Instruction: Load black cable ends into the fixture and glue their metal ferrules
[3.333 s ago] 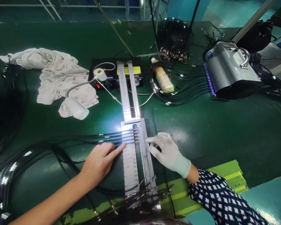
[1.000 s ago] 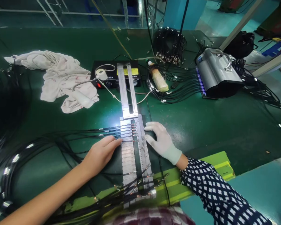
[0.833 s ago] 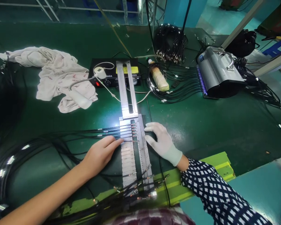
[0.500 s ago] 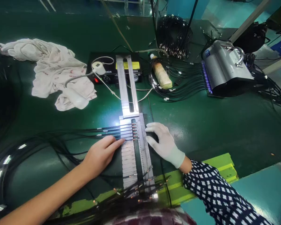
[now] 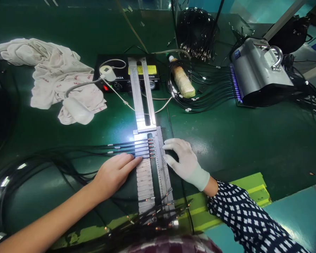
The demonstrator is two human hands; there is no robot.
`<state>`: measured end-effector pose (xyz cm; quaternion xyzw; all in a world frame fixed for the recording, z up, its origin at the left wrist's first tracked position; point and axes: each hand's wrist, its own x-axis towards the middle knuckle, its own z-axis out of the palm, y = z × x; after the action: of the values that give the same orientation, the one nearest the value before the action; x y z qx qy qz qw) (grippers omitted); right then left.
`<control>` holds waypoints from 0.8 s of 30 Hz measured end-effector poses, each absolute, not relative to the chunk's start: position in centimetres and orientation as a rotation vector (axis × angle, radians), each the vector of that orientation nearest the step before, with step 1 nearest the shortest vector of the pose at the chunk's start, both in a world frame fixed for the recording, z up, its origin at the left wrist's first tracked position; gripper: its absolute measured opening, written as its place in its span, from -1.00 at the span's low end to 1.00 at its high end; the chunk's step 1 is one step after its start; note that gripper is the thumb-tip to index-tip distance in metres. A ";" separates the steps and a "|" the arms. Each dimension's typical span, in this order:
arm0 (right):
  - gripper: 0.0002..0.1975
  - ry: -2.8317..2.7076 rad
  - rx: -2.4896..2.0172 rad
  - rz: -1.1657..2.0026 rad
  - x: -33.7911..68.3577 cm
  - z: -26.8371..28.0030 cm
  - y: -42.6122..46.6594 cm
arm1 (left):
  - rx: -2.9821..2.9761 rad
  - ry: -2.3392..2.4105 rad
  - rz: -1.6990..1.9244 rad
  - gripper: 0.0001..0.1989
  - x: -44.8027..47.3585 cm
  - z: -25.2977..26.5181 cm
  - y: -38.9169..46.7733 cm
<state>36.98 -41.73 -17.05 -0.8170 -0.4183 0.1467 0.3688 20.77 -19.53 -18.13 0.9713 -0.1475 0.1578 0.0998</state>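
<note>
Cables [image 5: 141,147], black and thin, are lying side by side across a notched metal fixture [image 5: 144,181] on the green table [image 5: 226,140], their coppery ends reaching over its slot. The bare left hand [image 5: 115,172] is resting a fingertip at the nearest of that row, though whether it is also pinching a cable I cannot tell. The gloved right hand [image 5: 188,163] is hovering or resting at the fixture's right edge, thumb and forefinger curving moderately apart.
</note>
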 end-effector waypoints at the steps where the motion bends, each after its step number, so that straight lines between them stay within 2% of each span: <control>1: -0.84 -1.075 -2.099 0.377 37.0 -17.0 -41.7 | 2.859 -0.436 0.450 -0.70 20.8 -18.1 -19.6; 6: -0.85 -1.086 -2.094 0.382 37.0 -17.1 -41.8 | 2.980 -0.253 0.452 -0.66 19.7 -18.1 -20.4; 12: -0.87 -1.094 -2.099 0.381 37.1 -17.2 -41.5 | 2.978 -0.163 0.254 -0.53 18.2 -19.0 -21.1; 18: -0.88 -1.100 -2.098 0.332 36.9 -17.3 -41.7 | 3.055 -0.148 0.263 -0.66 19.7 -17.8 -21.7; 24: -0.88 -1.143 -2.032 0.332 36.2 -17.4 -42.9 | 3.101 -0.190 0.300 -0.61 20.7 -18.6 -23.0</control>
<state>36.17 -42.88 -17.44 -0.7970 -0.4483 0.1302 0.3832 20.70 -23.02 -18.60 0.9934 -0.0609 0.0961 0.0102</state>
